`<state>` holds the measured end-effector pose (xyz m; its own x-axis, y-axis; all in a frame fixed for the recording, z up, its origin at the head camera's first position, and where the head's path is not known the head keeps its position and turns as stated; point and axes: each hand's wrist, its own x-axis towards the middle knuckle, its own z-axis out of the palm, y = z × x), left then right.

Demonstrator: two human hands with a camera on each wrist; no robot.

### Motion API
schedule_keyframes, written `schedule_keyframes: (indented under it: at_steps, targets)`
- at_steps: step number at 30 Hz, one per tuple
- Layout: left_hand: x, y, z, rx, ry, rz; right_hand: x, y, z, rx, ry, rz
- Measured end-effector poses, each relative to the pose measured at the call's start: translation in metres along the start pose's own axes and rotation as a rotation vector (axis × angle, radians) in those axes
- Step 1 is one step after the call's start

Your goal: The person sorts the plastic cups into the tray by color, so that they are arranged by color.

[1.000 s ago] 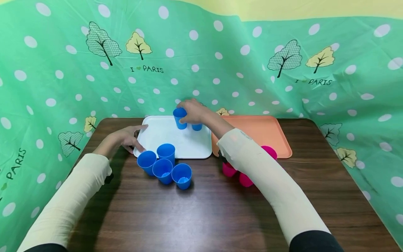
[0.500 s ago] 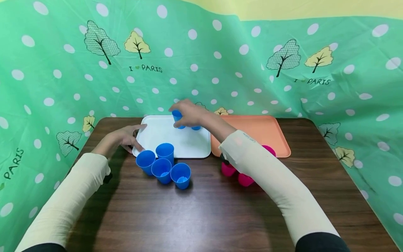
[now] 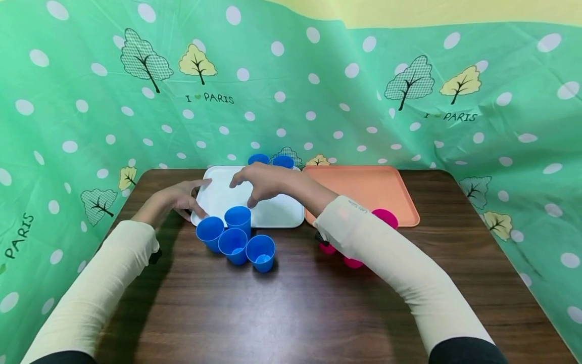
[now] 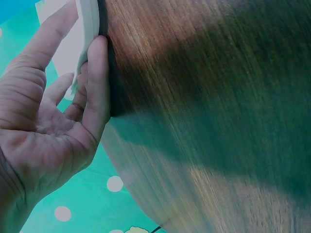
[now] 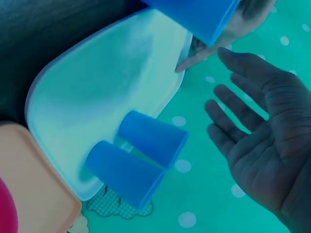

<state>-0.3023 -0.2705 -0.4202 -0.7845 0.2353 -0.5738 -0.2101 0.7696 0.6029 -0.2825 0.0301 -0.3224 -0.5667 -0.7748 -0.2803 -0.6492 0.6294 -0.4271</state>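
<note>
Left hand [image 3: 182, 198]: grips the left edge of the white tray [image 3: 223, 194], thumb over the rim, fingers along the side.
Near blue cups [image 3: 233, 247]: four, upright, mouths up, bunched at the near left of the white tray; base of the rearmost hidden, the rest on the dark wooden counter [image 3: 291, 313].
Right hand [image 3: 263, 182]: released, fingers parted and loosely bent, above the white tray.
Far blue cups [image 5: 150, 141]: two, upright, side by side on the far right part of the white tray, just beyond the right hand.
Orange tray [image 3: 368, 187]: flat on the counter, just right of the white tray.
Pink cups [image 3: 385, 218]: near the orange tray's front edge, partly hidden behind the right sleeve [image 3: 391, 263].
</note>
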Motion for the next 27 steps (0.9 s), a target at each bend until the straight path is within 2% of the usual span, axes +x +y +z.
schedule_keyframes:
  at_steps: [7, 15, 19, 27]
  targets:
    - [0.000, -0.001, 0.000, -0.002, -0.002, 0.005, -0.003, -0.012, 0.009, 0.010, -0.119, -0.032]
    - [0.000, 0.000, 0.000, -0.001, -0.001, 0.012, -0.005, -0.021, 0.016, -0.014, -0.182, -0.005]
    - [0.000, 0.000, 0.001, -0.001, 0.003, 0.014, -0.005, -0.021, 0.021, -0.005, -0.188, -0.017]
    - [0.000, -0.001, 0.001, 0.010, 0.012, 0.013, -0.002, -0.022, 0.028, -0.009, -0.141, -0.070]
